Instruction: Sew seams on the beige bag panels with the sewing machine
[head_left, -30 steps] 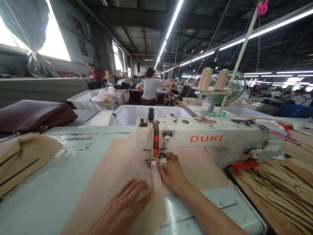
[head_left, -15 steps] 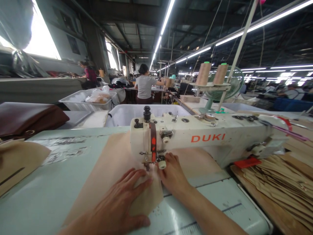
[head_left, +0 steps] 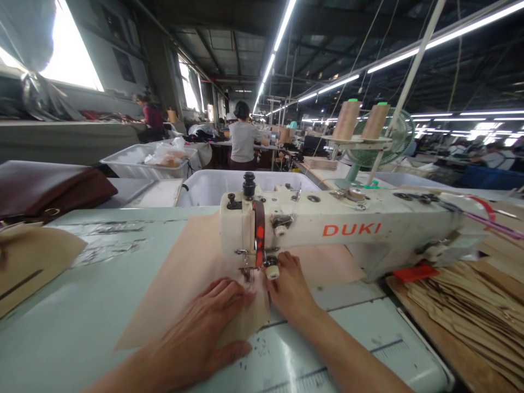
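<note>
A tan sheet of material (head_left: pixel 188 273) lies flat on the pale green sewing table (head_left: pixel 73 316), running under the head of a white DUKI sewing machine (head_left: pixel 335 232). My left hand (head_left: pixel 204 327) rests flat on the sheet, fingers stretched toward the needle. My right hand (head_left: pixel 289 289) presses down on the sheet just right of the presser foot, its fingertips hidden under the machine head.
A stack of tan cut pieces (head_left: pixel 470 311) lies at the right, more tan pieces (head_left: pixel 28 262) at the left beside a brown bag (head_left: pixel 49 188). White bins (head_left: pixel 213 185) stand behind the table. Two thread cones (head_left: pixel 360 120) and a fan sit behind the machine. People work farther back.
The tan sheet has moved away from me under the needle, its near edge now closer to the machine. Both hands have slid forward with it.
</note>
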Motion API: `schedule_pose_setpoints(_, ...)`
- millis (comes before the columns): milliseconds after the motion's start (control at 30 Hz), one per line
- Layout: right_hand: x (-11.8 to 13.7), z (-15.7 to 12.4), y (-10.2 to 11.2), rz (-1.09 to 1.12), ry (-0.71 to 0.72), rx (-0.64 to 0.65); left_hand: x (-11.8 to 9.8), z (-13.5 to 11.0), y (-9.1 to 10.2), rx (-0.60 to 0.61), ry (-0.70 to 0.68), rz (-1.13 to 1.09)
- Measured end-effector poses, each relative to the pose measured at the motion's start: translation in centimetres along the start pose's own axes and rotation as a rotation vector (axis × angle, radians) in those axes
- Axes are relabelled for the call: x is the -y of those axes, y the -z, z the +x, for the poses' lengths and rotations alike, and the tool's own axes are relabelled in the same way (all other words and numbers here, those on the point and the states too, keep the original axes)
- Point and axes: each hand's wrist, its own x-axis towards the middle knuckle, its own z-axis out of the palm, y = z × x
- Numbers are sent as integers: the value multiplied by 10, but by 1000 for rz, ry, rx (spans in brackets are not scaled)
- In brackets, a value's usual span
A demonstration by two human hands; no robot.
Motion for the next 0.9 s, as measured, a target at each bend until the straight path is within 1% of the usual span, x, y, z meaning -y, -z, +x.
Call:
schedule_pose_setpoints(200,0,1,-1,-5,-7,27,5,5,0,-20,7,-18)
schedule_pose_setpoints(400,-2,1,-5,-23,3,-4,12,8,-3,-39,-2,5)
schedule_pose_setpoints(500,-3,0,-7,-27,7,-12,12,8,-4,-46,-3,-12)
schedule_pose_setpoints(733,-2,-1,-9,-62,-2,20,9,8,-6,-46,12,-21)
schedule_pose_setpoints(900,-3,0,-10,-54,-8,8,10,10,-6,-45,12,-12)
